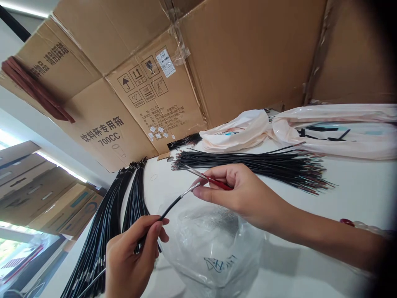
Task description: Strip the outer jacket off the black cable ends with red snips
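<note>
Two hands hold one cable, one pair of scissors.

Smooth cable, glossy plastic bag, matt cardboard

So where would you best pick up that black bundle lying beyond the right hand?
Probably around its middle, from above: the bundle lies lengthwise on the table, packed together there, while its right end fans out into loose tips. The right hand, holding a red-handled tool, sits in front, making the near side less handy.
</note>
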A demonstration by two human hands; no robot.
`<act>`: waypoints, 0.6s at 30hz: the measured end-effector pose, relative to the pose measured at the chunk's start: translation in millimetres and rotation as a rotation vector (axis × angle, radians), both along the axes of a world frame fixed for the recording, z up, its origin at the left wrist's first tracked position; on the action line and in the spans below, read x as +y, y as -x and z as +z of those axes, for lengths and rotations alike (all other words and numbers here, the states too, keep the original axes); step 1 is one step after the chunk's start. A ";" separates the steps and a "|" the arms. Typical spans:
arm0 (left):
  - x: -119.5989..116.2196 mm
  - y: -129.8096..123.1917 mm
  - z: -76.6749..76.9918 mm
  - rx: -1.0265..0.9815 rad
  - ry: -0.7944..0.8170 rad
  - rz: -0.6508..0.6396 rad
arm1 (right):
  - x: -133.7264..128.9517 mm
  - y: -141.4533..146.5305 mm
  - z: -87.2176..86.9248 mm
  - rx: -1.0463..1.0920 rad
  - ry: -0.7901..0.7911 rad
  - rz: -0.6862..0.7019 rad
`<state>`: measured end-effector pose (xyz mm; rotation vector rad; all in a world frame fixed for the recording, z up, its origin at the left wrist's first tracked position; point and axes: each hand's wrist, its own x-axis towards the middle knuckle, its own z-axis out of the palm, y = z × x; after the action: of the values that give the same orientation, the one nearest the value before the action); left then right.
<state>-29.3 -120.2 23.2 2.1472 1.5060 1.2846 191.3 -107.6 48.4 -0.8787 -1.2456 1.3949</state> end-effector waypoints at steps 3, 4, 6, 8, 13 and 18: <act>0.7 0.0 -0.3 0.011 -0.012 0.002 | 0.4 -0.9 0.5 -0.025 0.016 -0.021; 0.8 -0.2 -0.5 0.012 -0.013 0.004 | 0.4 -0.9 0.2 -0.031 0.017 -0.022; 0.4 -1.1 -0.6 0.013 -0.012 0.009 | -0.2 -0.4 -0.8 -0.030 0.022 -0.021; -0.7 -2.8 -0.3 0.012 -0.007 0.013 | -1.6 0.8 -1.6 -0.004 0.021 -0.017; -4.8 -8.2 4.5 0.068 0.013 -0.005 | -7.9 5.2 -4.2 0.040 -0.106 -0.083; -2.7 -9.3 12.1 0.092 -0.033 0.028 | -11.6 9.0 -19.3 -0.389 -0.834 -0.290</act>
<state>-20.0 -122.9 35.3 2.2428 1.5655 1.2431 182.3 -119.2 29.1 -0.6977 -1.7174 0.3883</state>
